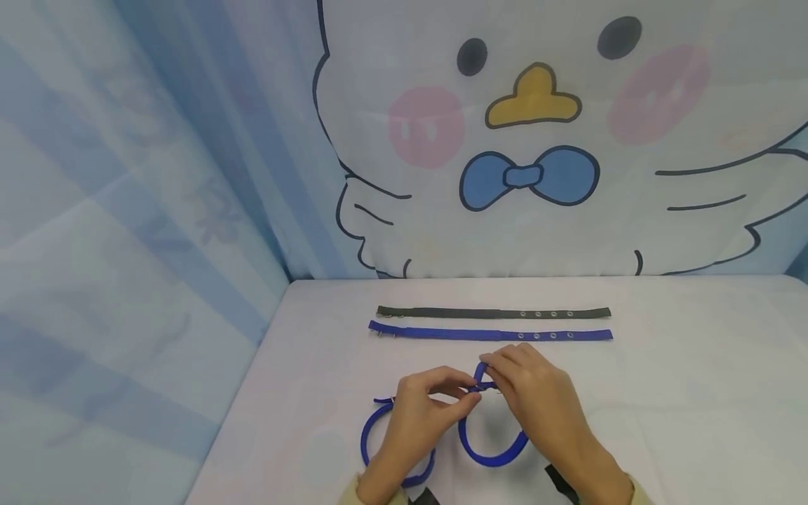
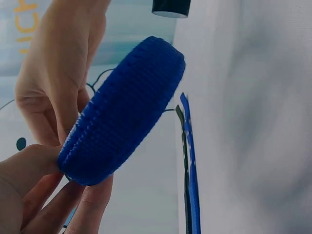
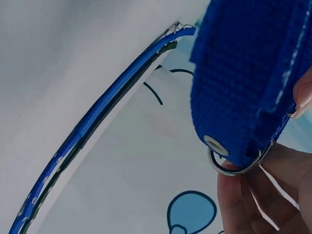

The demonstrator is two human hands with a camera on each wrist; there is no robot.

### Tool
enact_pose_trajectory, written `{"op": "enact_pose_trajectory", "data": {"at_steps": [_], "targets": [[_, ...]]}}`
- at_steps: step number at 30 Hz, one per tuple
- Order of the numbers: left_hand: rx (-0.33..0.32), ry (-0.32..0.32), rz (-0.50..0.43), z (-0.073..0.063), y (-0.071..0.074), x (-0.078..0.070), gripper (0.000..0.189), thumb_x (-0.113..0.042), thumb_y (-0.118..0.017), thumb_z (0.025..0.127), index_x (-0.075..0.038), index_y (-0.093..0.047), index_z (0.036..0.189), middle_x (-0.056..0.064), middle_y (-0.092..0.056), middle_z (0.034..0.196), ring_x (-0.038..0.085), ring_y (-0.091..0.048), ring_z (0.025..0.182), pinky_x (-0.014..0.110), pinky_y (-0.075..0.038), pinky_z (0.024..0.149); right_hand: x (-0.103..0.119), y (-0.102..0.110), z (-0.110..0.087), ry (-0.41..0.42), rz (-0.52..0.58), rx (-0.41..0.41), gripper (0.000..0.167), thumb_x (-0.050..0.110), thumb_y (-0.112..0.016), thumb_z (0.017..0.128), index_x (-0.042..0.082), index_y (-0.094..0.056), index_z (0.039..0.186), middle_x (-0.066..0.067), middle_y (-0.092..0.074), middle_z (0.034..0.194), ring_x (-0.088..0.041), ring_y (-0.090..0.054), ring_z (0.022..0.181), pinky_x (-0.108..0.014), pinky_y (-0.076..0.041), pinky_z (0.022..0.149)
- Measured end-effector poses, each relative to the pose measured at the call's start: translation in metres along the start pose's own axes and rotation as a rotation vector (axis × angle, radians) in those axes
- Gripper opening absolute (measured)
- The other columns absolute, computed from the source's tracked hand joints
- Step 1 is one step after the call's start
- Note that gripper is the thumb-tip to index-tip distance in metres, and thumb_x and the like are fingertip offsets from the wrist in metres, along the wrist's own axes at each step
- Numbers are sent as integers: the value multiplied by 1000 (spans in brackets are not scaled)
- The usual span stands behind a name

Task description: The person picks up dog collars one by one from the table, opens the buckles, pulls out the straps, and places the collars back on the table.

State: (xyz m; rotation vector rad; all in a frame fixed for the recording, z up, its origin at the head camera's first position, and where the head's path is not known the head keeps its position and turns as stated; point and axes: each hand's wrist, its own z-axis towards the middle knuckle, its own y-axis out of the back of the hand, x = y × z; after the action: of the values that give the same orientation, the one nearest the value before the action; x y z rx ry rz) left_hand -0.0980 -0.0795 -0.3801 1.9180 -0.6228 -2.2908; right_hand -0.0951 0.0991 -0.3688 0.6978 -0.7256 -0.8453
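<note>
Both hands hold a blue collar [image 1: 492,460] bent into a loop. My left hand [image 1: 426,403] pinches it near the joined ends at the loop's top, thumb and fingers meeting there. Close by, my right hand [image 1: 533,386] grips the raised part of the strap. In the left wrist view the woven blue band [image 2: 126,112] fills the middle. The right wrist view shows a metal ring [image 3: 229,171] and an eyelet [image 3: 216,145] on the collar, with fingertips at the ring. A second blue collar [image 1: 366,438], looped, lies on the table partly hidden behind my left forearm.
Flat behind the hands lie a dark green strap [image 1: 454,313] and a blue strap [image 1: 454,333], side by side with eyelets toward the right. The white table [image 1: 694,365] ends at a printed curtain [image 1: 536,238]; another curtain [image 1: 158,245] hangs along the left.
</note>
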Motion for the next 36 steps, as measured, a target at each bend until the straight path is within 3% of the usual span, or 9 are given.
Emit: {"op": "enact_pose_trajectory", "data": {"at_steps": [6,21,28,36], "targets": [[1,2,-14,1,-2,-4,18,-25,-79,86,-18,-76,102,-5,-75,100,3,-69,85,17,-58,66,-5,1,1,19,40,-60,24,-2,-83,75,5,-77,97,-3,-73,84,-16,-69,75,-29,-61,65],[8,11,-49,0,-7,-4,15,-24,-80,84,-17,-77,97,-6,-75,93,2,-68,82,18,-58,65,-7,-4,2,-42,47,-91,19,0,-78,82,0,-74,100,-5,-70,74,-11,-64,61,-22,-57,56],[11,24,-26,2,-4,-1,15,-28,-80,84,-18,-78,95,-8,-76,91,2,-68,84,19,-58,66,-10,-3,3,-97,158,-85,16,1,-78,82,3,-75,98,-7,-75,86,-19,-73,72,-28,-61,61],[1,39,-55,7,-3,0,17,-30,-76,88,-14,-78,94,-4,-76,90,4,-70,79,20,-59,65,-11,0,4,-93,224,-43,19,0,-77,84,8,-75,101,-2,-76,93,-15,-73,80,-27,-61,68]]}}
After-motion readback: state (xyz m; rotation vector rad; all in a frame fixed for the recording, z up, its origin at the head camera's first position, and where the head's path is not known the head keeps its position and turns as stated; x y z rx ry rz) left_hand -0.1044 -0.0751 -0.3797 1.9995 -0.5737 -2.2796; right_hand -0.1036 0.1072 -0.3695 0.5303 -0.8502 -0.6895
